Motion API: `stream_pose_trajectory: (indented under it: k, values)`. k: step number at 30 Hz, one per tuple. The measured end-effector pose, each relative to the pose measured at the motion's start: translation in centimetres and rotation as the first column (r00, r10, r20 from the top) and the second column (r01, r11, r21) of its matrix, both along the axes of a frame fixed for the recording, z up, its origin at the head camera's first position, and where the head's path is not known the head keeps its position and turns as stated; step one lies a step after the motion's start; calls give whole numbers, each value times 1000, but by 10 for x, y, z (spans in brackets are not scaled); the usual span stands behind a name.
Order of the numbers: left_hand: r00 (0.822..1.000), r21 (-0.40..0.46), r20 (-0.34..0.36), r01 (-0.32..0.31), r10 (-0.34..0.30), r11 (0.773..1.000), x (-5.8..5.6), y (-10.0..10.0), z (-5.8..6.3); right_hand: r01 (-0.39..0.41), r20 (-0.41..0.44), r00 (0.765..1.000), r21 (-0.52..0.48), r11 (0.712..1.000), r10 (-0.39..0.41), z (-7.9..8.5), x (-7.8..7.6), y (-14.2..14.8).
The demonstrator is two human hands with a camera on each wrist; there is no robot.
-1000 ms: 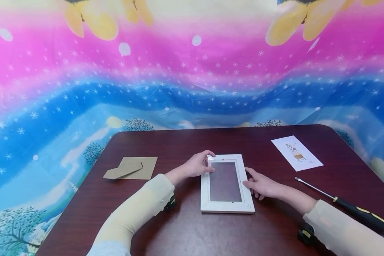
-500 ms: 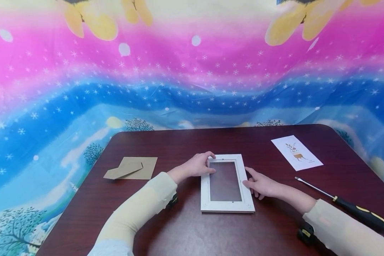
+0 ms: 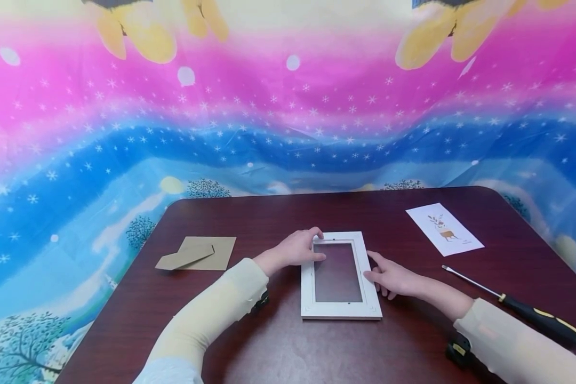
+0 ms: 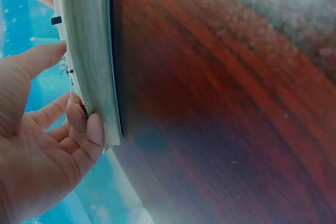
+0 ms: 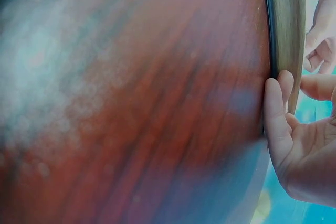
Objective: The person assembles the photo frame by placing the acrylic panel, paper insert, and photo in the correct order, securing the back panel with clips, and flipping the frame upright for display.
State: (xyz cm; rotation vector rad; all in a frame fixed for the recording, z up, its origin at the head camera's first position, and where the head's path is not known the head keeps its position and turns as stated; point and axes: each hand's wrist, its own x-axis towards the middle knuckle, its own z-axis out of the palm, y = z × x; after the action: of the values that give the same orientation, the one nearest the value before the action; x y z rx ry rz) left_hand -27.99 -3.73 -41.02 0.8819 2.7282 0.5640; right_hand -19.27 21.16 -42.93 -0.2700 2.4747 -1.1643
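Note:
A white picture frame (image 3: 328, 311) lies flat in the middle of the table, a see-through pane (image 3: 338, 277) in its opening. My left hand (image 3: 294, 248) holds the frame's far left corner, its thumb reaching over the inner edge and index finger at the far end. In the left wrist view, curled fingertips (image 4: 95, 128) touch the frame's side. On the right edge, my right hand (image 3: 394, 276) grips with the thumb on top and fingers along the side. The right wrist view has its fingers (image 5: 277, 106) against the frame's pale wooden side (image 5: 289, 30).
A brown backing board (image 3: 223, 253) with a fold-out stand lies to the left on the dark table (image 3: 293, 352). At the far right is a white picture card (image 3: 453, 240), with a black-and-yellow screwdriver (image 3: 540, 320) nearer. A patterned cloth (image 3: 288, 117) hangs behind.
My left forearm has shifted slightly to the right, and the left thumb sits a little farther over the opening. The frame and right hand stay in place.

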Motion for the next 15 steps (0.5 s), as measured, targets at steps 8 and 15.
stream_pose_trajectory:
  k: [8, 15]
  values:
    - [998, -77, -64, 17, -22, 997, -1, 1, 4, 7, -9, 1000, -7, 1000, -7, 2, 1, 0]
    - [997, -68, -64, 34, -39, 997, 0, 0, 5, 14, -3, 1000, -6, 1000, -14, 3, 3, -1]
